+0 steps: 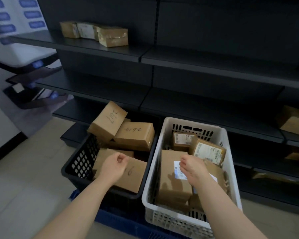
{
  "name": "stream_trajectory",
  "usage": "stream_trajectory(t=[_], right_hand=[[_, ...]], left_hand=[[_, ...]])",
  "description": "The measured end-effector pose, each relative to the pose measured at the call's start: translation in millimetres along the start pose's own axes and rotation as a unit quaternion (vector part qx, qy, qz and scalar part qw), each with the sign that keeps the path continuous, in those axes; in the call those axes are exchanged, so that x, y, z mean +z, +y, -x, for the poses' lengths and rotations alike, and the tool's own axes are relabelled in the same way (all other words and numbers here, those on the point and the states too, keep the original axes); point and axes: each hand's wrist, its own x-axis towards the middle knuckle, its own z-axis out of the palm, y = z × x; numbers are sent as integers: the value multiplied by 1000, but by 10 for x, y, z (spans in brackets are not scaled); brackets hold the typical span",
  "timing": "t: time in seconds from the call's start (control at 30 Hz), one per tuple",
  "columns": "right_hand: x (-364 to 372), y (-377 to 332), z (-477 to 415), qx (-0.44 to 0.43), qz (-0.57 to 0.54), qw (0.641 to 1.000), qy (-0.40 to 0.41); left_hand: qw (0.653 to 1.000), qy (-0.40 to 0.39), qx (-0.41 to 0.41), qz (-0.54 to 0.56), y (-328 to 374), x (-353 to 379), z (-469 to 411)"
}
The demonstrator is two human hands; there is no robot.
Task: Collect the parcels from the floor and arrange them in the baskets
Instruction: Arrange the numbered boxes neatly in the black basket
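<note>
A black basket [79, 163] on the left holds several brown cardboard parcels with handwritten numbers, two of them [109, 121] [135, 135] piled high at the back. Beside it, a white basket [152, 169] holds several labelled parcels, a large one [171, 183] in front. My left hand [113, 167] hovers over the front parcel [136, 176] in the black basket, fingers loosely curled and holding nothing. Over the white basket, my right hand [192, 169] is just above the large parcel's label, fingers apart and empty.
Dark metal shelving [197, 61] rises behind the baskets. Parcels [95, 33] lie on an upper shelf, and others [293, 123] sit on shelves at the right. A blue crate [110, 219] lies under the baskets. Tiled floor [24, 169] spreads to the left.
</note>
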Motion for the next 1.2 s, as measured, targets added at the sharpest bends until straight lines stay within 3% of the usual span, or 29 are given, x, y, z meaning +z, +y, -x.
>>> stream_trajectory(t=[0.13,0.37,0.6,0.93,1.2], right_hand=[[381,-88,-140,9,4,1000,-5],[1013,-235,-235,16,-20,999,18],[1524,-313,-428,-18,56,998,20],[1852,-283,-947,40,149,988,16],[1891,-306,-1325,62,120,991,7]], left_hand=[[1000,3,-14,-4,-190,-295,-332],[999,-19,31,-24,-147,-569,-1062],[994,43,-16,-101,-340,-940,-1738],[991,-12,-26,-128,-611,-855,-2325],[986,-106,-126,-32,-771,-940,-2663]])
